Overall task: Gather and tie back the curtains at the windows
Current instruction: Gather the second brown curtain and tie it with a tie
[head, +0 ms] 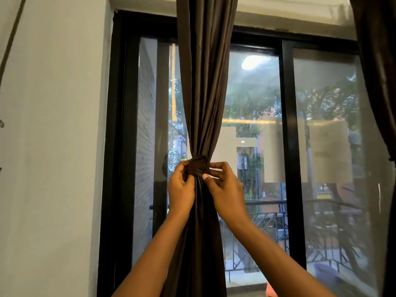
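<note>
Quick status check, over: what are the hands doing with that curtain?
Left hand and right hand both pinching the tie-back. Brown curtain gathered, band wrapped around it. Nothing in the way.

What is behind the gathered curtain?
Behind the curtain is the window with its black frame; trees, buildings and a balcony railing show through the glass. The strip directly behind the cloth is hidden.

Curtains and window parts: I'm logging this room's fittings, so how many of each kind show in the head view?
Curtains: 2, the gathered brown curtain and another curtain at the right edge
Tie-back band: 1, gripped by the left hand and right hand
Glass panes: 2, left pane and right pane
Total: 5
</note>
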